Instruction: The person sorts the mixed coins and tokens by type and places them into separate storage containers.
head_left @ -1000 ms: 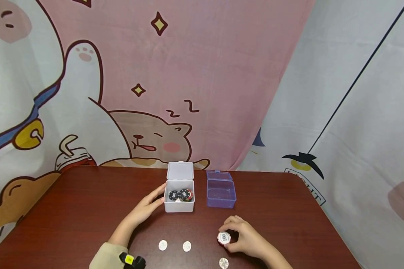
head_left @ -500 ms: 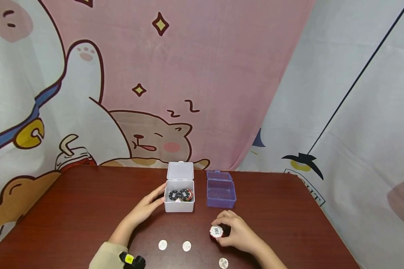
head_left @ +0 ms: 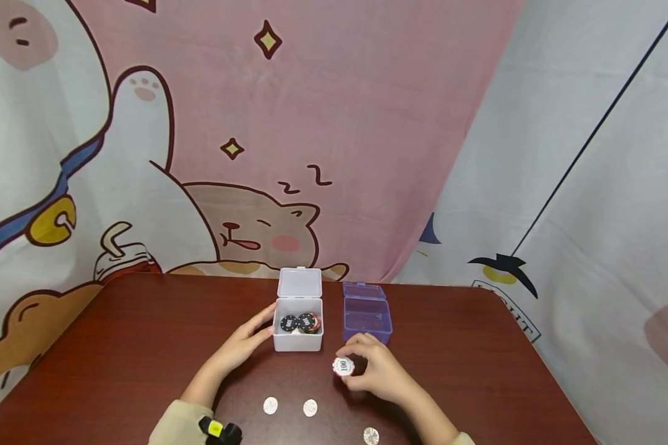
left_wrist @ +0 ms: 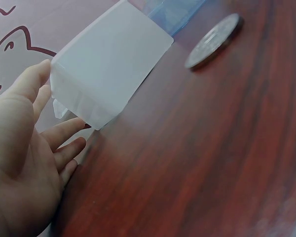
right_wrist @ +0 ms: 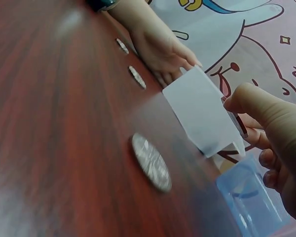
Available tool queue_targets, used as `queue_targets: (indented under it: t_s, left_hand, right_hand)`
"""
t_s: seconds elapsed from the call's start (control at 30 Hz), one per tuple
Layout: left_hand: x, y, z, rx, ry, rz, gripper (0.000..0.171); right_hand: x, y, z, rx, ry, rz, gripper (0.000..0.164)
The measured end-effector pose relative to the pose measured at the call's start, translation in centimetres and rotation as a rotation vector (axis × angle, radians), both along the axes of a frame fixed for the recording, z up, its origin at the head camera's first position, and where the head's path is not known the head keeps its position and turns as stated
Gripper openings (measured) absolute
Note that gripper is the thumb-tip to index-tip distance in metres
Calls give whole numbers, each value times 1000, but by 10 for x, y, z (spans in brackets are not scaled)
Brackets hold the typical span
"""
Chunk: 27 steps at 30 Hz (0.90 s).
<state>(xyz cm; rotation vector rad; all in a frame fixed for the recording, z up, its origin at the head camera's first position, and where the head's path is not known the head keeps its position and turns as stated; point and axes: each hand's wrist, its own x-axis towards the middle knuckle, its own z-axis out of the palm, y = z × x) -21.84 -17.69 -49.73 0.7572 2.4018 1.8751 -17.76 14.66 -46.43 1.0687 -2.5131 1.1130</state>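
Note:
My right hand [head_left: 380, 369] pinches a white poker chip [head_left: 343, 366] marked 100 between thumb and fingers, above the table. In the right wrist view the chip [right_wrist: 241, 124] shows only as a thin edge. My left hand [head_left: 246, 339] touches the left side of a white plastic box [head_left: 298, 343], its fingers extended. In the left wrist view the thumb and fingers lie along the box wall [left_wrist: 108, 64]. The lid [head_left: 300, 283] of this box stands raised at the back. Black poker chips [head_left: 289, 322] and a red-edged one lie inside.
A translucent purple-blue box [head_left: 367, 321], lid raised, stands right of the white one, just behind my right hand. Pale, silvery discs lie near the front: one left [head_left: 270, 405], one in the middle [head_left: 310, 408], one right [head_left: 371, 436]. A printed cloth [head_left: 367, 123] hangs behind the table.
My right hand has carried the poker chip forward and to the left, toward the white box. The left hand and both boxes have stayed in place.

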Motion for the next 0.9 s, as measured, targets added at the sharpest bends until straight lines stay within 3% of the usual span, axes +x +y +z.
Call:
queue_targets:
  t_s: [0.33,0.67,0.9]
  left_hand:
    - [1,1,0,-15,-16,12,54]
    - [0,0,0,-15,-7,6,54]
    - [1,0,0,-12,-2,2,55]
  right_hand:
    - [-12,-20,14,-13,20,-14,39]
    - [-28,-40,28,-38,116,7,38]
    - [-39,-53,32,-39,82,1,37]
